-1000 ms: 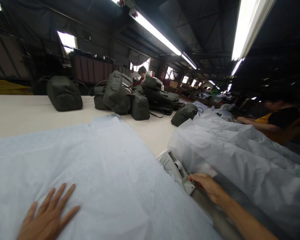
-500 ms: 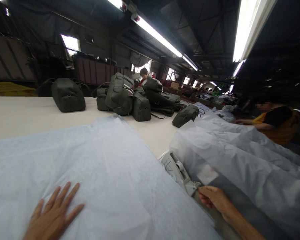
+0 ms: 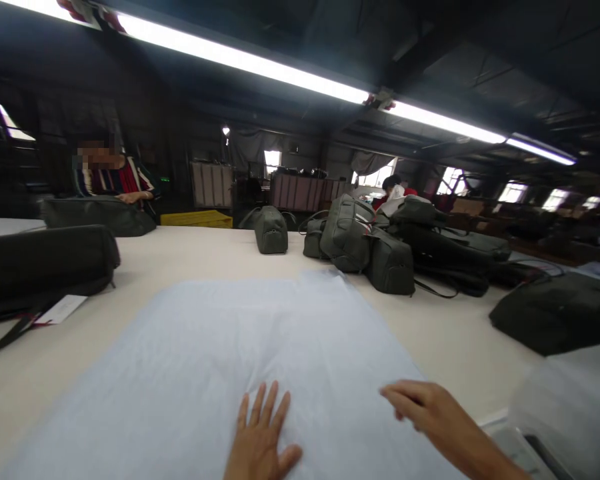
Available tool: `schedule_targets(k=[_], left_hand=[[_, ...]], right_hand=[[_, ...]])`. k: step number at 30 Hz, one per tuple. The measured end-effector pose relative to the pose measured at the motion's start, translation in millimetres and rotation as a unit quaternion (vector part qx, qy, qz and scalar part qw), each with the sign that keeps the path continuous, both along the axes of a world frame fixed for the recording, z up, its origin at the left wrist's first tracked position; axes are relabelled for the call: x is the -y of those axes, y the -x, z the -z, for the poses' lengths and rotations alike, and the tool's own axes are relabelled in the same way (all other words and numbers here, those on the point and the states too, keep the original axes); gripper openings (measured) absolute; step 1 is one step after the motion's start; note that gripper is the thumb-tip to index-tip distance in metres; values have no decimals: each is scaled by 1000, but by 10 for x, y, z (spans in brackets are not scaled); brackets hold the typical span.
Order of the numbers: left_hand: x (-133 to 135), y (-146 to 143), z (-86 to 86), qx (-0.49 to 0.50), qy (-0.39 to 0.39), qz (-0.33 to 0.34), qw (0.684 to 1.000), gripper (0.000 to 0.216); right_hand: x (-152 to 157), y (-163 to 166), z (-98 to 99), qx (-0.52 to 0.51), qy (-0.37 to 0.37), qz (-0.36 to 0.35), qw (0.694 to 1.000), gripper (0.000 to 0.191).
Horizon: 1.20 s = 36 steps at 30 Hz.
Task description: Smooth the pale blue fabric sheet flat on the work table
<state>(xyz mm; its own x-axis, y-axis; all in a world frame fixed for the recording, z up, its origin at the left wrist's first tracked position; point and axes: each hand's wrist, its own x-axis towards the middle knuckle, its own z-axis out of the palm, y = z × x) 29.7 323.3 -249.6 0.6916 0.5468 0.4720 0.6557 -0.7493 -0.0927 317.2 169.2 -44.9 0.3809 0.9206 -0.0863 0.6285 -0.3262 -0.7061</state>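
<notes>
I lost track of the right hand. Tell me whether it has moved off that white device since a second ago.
Yes. The right hand has left the white device and moved left, now over the pale blue sheet, near the left hand.

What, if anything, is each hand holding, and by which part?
Nothing is held. The left hand lies flat, fingers spread, on the pale blue non-woven sheet; the right hand hovers open over it.

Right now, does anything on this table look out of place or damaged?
Nothing stands out. The pale sheet lies flat under the left hand; the right hand is over its edge. Dark bags sit heaped beyond.
</notes>
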Motion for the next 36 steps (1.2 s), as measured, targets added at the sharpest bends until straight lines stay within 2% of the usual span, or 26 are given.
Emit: schedule_targets(k=[2,4,6,9,12,14,17,20,22,26,31,32,34,36], left_hand=[[-35,-6,99,13,-86,9,996,86],[-67,-43,216,32,-141,5,990,80],[-79,-109,352,61,-153,-17,986,69],[-53,-221,530,98,-135,-49,985,65],[9,-290,588,112,-132,-57,983,63],[51,-301,559,114,-126,-68,983,59],[104,-284,481,98,-113,-71,986,60],[145,-259,431,67,-98,-69,991,64],[171,-248,418,50,-78,-75,993,65],[206,-243,399,42,-35,-76,996,66],[106,-172,360,49,-61,-72,994,62],[68,-134,348,41,-78,-57,994,62],[3,-47,304,17,-92,-8,996,66],[-24,23,226,-6,-42,33,999,78]], right_hand=[[-749,297,7,-42,14,-69,997,22],[-1497,530,92,-84,22,-112,990,48],[-2116,649,228,-86,21,-124,988,54],[-2719,633,466,-60,29,-124,990,32],[-3036,525,699,-19,62,-123,990,19],[-3167,460,840,18,91,-118,989,15],[-3320,380,984,71,142,-113,981,18],[-3432,281,1015,114,188,-111,969,25],[-3447,203,998,149,198,-88,965,37],[-3273,113,945,191,158,-20,969,63],[-2887,310,933,198,36,33,979,64],[-2812,388,969,203,5,21,979,63],[-2675,553,1076,194,-30,-54,979,64],[-2572,691,1168,163,-24,-138,977,68]])
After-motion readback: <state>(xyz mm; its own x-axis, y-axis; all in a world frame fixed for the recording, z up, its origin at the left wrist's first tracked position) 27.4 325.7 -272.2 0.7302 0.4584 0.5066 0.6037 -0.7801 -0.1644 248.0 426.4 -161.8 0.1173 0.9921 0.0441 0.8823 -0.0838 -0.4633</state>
